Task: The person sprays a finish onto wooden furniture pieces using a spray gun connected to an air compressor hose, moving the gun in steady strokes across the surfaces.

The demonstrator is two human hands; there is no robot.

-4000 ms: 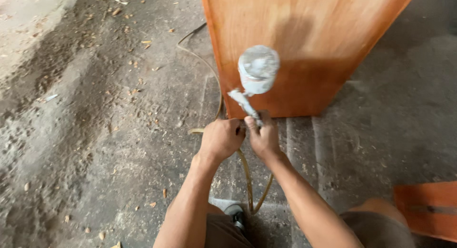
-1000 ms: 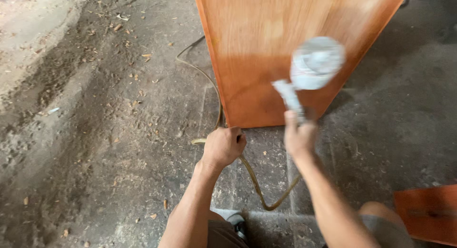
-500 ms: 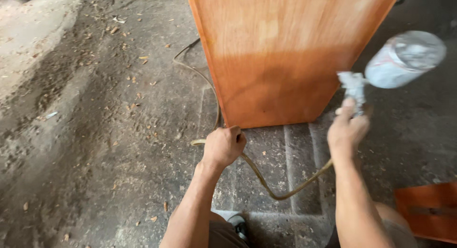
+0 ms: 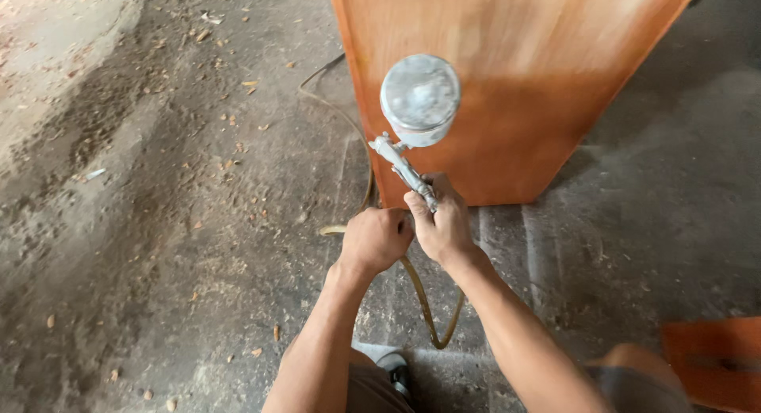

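Metal spray gun [image 4: 412, 135] gripped by right hand [image 4: 444, 223]; left hand [image 4: 376, 239] fisted on hose [image 4: 432, 318].

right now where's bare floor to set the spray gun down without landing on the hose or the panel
Free: the dusty floor left of the hose, only wood chips there; also the grey floor right of the orange panel. Crowded: around the left hand and right hand holding the spray gun.
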